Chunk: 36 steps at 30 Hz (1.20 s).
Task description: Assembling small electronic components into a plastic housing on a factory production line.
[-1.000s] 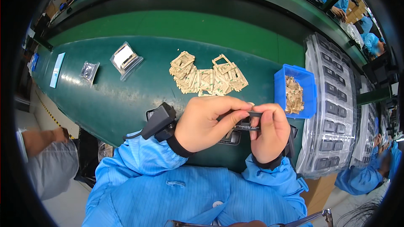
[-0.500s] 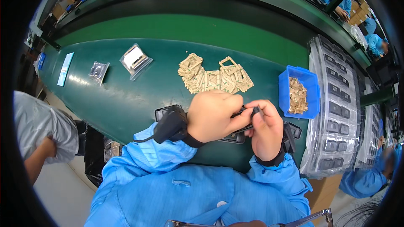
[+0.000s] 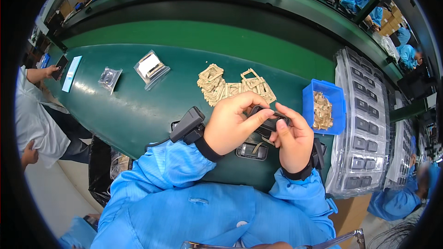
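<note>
Both hands are over the near middle of the green table. My left hand pinches a small black plastic housing from its left side. From the other side my right hand grips the same housing, with thumb and fingers bent round it. The fingers hide much of the piece. Just below the hands, another black rectangular housing lies on the table, with a thin tan strip at it. Beyond the hands sits a heap of tan rectangular paper frames, partly covered by my left hand.
To the right stands a blue bin with tan scraps. Beside it are stacked clear trays of black parts. Clear bags and a light-blue strip lie at left. A person stands at the table's left end.
The black housing has been turned between my fingers and shows more of its face. The housing below is less covered. At left, the person now holds a dark flat object over the table's end.
</note>
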Tool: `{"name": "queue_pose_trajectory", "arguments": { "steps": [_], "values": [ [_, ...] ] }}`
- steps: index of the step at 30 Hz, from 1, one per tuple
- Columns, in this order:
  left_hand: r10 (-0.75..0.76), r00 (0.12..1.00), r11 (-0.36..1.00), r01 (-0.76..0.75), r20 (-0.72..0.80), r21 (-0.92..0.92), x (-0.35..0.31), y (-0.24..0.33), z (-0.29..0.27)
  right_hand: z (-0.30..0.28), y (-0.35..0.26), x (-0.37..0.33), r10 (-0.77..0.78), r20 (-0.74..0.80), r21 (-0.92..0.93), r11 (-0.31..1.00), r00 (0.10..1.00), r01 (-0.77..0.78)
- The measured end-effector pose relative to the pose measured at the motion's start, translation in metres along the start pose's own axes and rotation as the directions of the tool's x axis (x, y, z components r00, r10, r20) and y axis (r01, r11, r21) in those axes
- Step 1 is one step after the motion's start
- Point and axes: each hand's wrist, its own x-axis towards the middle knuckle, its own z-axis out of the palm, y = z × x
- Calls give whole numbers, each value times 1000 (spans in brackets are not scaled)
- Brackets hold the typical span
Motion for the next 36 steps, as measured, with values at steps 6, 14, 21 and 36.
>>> {"name": "queue_pose_trajectory", "arguments": {
  "steps": [6,14,21,36],
  "values": [
    [-98,995,991,94,-34,-99,-2,10,1,-2,4,2,2,-58,43,999,998,1],
    [612,791,551,-428,1,716,8,3,-6,5,0,-4,-101,119,85,992,988,91],
    [635,756,502,-559,158,660,2,8,-3,3,10,-4,-217,103,-83,971,971,226],
    [603,797,626,-496,31,602,2,9,-6,6,8,-2,-493,183,-552,664,850,504]
  ]
}}
